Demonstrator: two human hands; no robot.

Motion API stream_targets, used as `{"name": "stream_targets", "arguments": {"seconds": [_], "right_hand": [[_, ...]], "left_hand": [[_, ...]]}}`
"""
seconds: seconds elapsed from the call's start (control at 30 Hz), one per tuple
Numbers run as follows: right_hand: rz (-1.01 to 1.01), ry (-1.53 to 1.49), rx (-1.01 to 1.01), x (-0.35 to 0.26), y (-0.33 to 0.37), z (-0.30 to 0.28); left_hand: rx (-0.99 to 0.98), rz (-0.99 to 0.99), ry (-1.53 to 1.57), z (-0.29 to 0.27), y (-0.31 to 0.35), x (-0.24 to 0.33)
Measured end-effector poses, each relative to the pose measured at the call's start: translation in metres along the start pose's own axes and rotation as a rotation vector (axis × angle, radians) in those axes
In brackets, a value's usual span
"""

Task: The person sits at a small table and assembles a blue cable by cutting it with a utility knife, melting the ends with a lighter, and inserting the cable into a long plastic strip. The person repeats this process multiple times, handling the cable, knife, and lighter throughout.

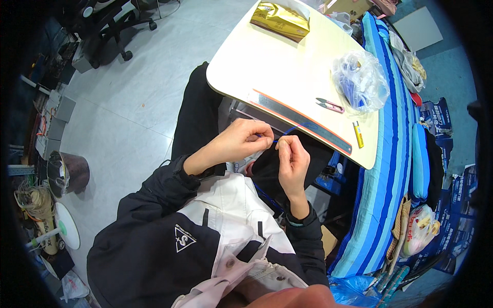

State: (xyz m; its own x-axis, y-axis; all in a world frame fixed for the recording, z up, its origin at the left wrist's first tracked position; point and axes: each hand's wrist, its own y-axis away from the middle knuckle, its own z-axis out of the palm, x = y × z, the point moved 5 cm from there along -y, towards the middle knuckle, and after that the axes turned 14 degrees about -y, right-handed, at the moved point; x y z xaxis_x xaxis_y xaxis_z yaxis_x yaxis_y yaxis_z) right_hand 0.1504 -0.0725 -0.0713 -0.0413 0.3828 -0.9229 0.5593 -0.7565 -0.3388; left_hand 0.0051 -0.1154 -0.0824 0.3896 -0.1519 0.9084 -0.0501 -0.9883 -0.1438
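Observation:
Over my lap, just off the table's near edge, my left hand is closed, thumb and fingertips pinched together. My right hand pinches close beside it. Both fingertips seem to grip a thin blue cord; a loop of it lies over the ruler, and a strand hangs below the hands. The exact grip is hidden by the fingers. A dark ruler with orange edges lies along the table's near edge. Farther right are thread snips with a pink handle and a yellow lighter.
The pale table has rounded corners. On it sit a gold tissue pack and a clear plastic bag with blue contents. A blue-striped bed runs along the right. At left stand a bin and an office chair.

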Motion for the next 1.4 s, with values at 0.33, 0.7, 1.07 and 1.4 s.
{"name": "stream_targets", "arguments": {"seconds": [0.33, 0.7, 1.07, 1.4], "right_hand": [[0.08, -0.048, -0.015, 0.002, -0.003, 0.002], [0.679, -0.563, -0.324, -0.005, 0.001, -0.016], [0.58, -1.731, 0.324, 0.035, -0.014, 0.006], [0.277, -0.878, 0.19, 0.035, 0.011, 0.004]], "left_hand": [[-0.063, -0.028, 0.197, 0.009, -0.003, -0.015], [0.204, 0.217, -0.004, 0.015, 0.006, -0.011], [-0.071, -0.098, 1.278, 0.077, -0.002, -0.042], [0.015, -0.114, 1.46, 0.068, -0.002, -0.039]]}}
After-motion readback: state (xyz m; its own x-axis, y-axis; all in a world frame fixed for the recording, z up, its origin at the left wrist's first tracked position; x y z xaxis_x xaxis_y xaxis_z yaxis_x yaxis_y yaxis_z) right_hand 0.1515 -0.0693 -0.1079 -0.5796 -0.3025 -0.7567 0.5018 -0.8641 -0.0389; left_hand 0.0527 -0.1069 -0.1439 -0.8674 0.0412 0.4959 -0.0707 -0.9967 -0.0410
